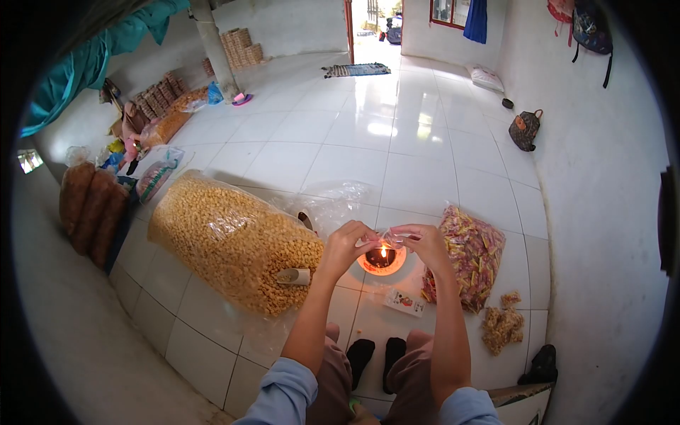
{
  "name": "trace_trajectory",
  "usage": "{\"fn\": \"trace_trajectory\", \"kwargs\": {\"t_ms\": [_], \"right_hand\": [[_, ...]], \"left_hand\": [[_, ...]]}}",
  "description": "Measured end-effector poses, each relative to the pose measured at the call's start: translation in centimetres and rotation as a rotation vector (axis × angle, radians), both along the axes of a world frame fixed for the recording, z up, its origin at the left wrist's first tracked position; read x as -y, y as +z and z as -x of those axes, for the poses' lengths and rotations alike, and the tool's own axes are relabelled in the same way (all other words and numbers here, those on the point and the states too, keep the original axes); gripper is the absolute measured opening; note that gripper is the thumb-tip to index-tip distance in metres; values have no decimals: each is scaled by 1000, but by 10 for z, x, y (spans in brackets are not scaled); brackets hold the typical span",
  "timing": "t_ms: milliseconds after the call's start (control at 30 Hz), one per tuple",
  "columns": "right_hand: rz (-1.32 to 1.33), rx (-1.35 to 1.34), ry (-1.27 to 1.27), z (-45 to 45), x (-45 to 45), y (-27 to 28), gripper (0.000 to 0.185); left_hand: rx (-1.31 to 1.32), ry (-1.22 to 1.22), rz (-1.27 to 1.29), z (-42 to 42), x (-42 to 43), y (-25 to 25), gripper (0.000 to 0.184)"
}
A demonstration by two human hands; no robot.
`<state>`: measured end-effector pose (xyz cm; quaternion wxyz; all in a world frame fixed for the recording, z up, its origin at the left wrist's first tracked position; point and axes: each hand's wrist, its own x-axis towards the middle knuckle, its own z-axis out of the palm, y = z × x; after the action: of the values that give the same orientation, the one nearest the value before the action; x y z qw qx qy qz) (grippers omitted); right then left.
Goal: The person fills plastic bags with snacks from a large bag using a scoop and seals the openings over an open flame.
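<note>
My left hand (pixel 345 244) and my right hand (pixel 425 246) meet in front of me, fingers pinched on the edge of a small clear plastic bag (pixel 389 239). The bag is stretched between them just above a small flame (pixel 384 252). That flame burns in a round dish with a pale rim (pixel 401 259) and dark contents, standing on the floor. Left of my left hand lies a large clear sack of yellow puffed snacks (pixel 227 227), with a metal scoop (pixel 294 276) at its open end. Beside my right hand is a bag of pink and yellow sachets (pixel 473 255).
A small printed box (pixel 405 302) lies near my feet. Filled snack packets (pixel 503 331) rest at the right. Brown sacks (pixel 92 205) lean at the left wall. Farther back, a person (pixel 133 127) sits beside more sacks. A backpack (pixel 525 130) stands by the right wall.
</note>
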<state>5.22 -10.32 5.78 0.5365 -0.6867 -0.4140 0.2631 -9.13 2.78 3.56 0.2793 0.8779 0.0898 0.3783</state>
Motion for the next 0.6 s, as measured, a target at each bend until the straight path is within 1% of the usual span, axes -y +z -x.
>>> {"fn": "trace_trajectory", "kwargs": {"t_ms": [33,67,133,167,200,233,267,300,367,400,467,500,567,600], "right_hand": [[-31,46,-4,-2,-1,-4,20],[-62,94,-7,-2,-2,-8,21],[-88,124,26,0,-6,-13,21],[-110,146,60,3,-9,-14,21],[-115,152,74,7,-12,-12,21],[-71,227,108,13,-14,-9,21],[-28,302,142,19,-16,-6,22],[-33,307,156,24,-17,-6,22],[-52,330,192,31,-17,-6,22],[-60,334,200,35,-17,-6,22],[-84,360,196,45,-22,-7,21],[-94,360,210,53,-26,-3,21],[-100,376,257,68,-35,4,21],[-10,387,273,75,-41,5,21]], "left_hand": [[-37,-1,5,1,0,1,31],[-34,1,3,1,2,2,31],[60,78,-184,-4,13,16,64],[64,88,-188,-6,13,11,64],[-35,15,-112,-6,12,7,73],[-132,-56,-35,-4,11,4,83],[-344,-29,98,-1,10,2,73],[-339,-15,98,4,8,2,73],[-515,-23,294,12,1,-1,68],[-510,-13,290,17,-1,-4,68],[-430,5,157,32,-4,-12,57],[-429,22,154,39,-2,-11,57],[34,45,77,51,3,-9,43],[38,59,66,58,0,-11,43]]}}
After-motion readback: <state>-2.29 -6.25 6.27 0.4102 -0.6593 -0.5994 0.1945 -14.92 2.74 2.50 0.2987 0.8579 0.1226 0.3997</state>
